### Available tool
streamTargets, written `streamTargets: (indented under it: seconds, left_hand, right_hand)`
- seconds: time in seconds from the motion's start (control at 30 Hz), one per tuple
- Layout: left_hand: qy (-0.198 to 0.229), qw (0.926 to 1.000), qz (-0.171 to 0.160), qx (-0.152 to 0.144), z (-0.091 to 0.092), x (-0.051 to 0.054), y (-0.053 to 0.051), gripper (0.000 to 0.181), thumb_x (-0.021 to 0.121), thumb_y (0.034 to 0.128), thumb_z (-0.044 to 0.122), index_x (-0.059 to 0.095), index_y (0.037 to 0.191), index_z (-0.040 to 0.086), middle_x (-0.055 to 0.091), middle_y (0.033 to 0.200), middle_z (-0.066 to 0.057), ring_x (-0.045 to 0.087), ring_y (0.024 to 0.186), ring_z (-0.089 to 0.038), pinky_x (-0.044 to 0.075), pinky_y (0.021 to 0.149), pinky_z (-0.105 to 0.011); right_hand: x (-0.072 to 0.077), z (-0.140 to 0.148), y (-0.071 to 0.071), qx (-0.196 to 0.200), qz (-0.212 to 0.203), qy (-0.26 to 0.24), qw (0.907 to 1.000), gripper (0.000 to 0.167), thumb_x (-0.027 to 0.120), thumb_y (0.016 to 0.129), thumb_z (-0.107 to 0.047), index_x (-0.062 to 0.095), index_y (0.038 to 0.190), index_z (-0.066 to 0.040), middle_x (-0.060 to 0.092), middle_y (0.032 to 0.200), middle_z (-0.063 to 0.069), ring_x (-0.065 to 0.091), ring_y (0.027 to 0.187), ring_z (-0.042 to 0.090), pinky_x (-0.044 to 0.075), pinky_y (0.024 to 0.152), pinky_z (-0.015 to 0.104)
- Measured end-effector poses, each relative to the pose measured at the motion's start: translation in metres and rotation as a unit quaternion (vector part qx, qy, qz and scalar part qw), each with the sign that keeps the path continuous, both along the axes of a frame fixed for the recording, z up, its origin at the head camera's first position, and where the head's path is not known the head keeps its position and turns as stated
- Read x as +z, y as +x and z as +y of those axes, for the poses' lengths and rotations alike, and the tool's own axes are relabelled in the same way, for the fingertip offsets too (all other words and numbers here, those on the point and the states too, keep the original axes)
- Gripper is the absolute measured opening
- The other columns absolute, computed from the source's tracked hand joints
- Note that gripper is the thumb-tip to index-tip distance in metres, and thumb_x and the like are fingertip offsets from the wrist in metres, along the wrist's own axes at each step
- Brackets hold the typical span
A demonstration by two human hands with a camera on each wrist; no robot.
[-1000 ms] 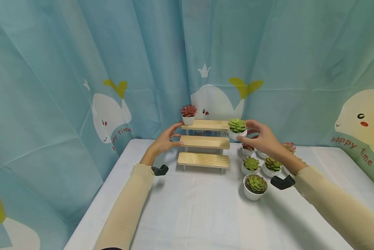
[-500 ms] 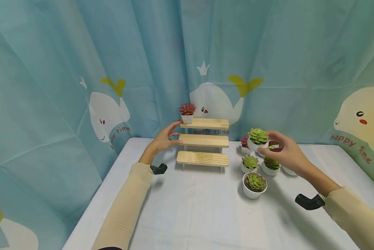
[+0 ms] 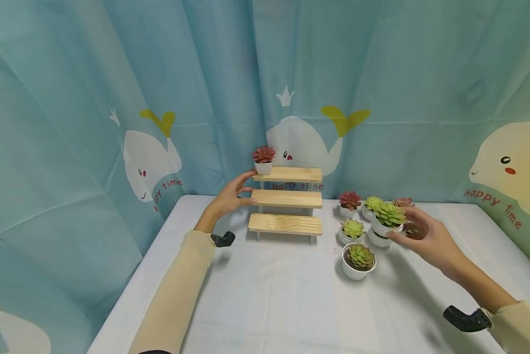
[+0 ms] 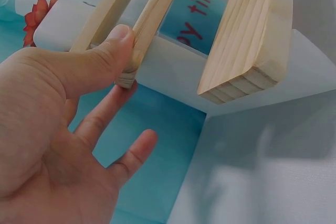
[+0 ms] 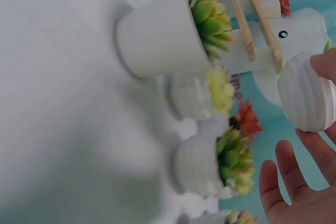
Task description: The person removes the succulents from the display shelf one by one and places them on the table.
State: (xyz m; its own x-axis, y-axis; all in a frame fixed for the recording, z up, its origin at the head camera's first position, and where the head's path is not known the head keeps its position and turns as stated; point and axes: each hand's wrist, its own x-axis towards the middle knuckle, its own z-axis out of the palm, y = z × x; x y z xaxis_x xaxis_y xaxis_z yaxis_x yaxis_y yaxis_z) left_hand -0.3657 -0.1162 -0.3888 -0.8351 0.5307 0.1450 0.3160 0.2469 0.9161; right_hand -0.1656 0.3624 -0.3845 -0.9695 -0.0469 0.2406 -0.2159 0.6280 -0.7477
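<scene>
My left hand (image 3: 226, 200) pinches the left end of the middle board of a three-tier wooden shelf stand (image 3: 287, 198). In the left wrist view the thumb lies over that board (image 4: 152, 19) and a finger is under it. A red succulent in a white pot (image 3: 263, 161) stands at the top board's left end. My right hand (image 3: 437, 243) grips a green succulent in a ribbed white pot (image 3: 390, 216) between thumb and fingers. The right wrist view shows this pot (image 5: 303, 93) raised above the table, its plant mostly cut off at the edge.
Below and around the raised pot stand several potted succulents: a red one (image 3: 349, 202), a small green one (image 3: 352, 230), and a larger pot (image 3: 358, 260) nearest me. A pink one (image 3: 403, 202) is behind. The white-covered table (image 3: 265, 295) ends at a blue whale-print curtain (image 3: 220, 98).
My right hand has carried the green succulent away from the shelf's right end, rightward and lower, over the other pots. My left hand has stayed at the stand.
</scene>
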Motion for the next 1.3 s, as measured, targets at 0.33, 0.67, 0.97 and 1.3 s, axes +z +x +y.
streamTargets:
  seconds: [0.33,0.67,0.97,1.3]
  left_hand:
    - [0.002,1.0,-0.003,0.001,0.002,0.002,-0.001,0.087,0.075,0.0922,-0.003,0.029,0.163,0.017,0.016,0.172,-0.002,0.043,0.142,-0.036,0.053,0.103,-0.049]
    - [0.002,1.0,-0.003,0.001,0.001,0.005,-0.002,0.087,0.073,0.0931,-0.004,0.027,0.164,0.016,0.014,0.172,-0.004,0.042,0.143,-0.038,0.052,0.104,-0.05]
    - [0.01,0.9999,0.0,-0.005,-0.003,0.0,0.0,0.087,0.075,0.0925,-0.002,0.027,0.164,0.015,0.015,0.172,-0.004,0.043,0.142,-0.038,0.052,0.103,-0.052]
    - [0.018,0.9997,-0.016,-0.008,-0.001,-0.002,-0.001,0.087,0.075,0.0925,-0.001,0.029,0.163,0.018,0.015,0.172,-0.001,0.043,0.143,-0.035,0.054,0.101,-0.049]
  right_hand:
    - [-0.027,0.013,0.018,-0.021,-0.022,0.0,0.9995,0.062,0.078,0.095,-0.025,0.048,0.147,-0.006,0.055,0.121,-0.027,0.058,0.098,-0.011,0.055,0.071,0.019]
    - [-0.048,0.015,0.026,-0.032,-0.069,0.004,0.9971,0.068,0.077,0.095,-0.03,0.046,0.149,-0.003,0.052,0.143,0.023,0.056,0.096,-0.013,0.055,0.074,0.018]
    - [-0.065,0.013,0.028,-0.032,-0.052,0.016,0.998,0.06,0.08,0.093,-0.027,0.053,0.141,-0.005,0.062,0.128,0.009,0.062,0.092,-0.006,0.056,0.072,0.021]
    - [-0.075,0.013,0.032,-0.038,-0.049,0.049,0.9969,0.062,0.081,0.092,-0.03,0.055,0.142,-0.005,0.063,0.128,0.022,0.06,0.089,-0.006,0.055,0.072,0.022]
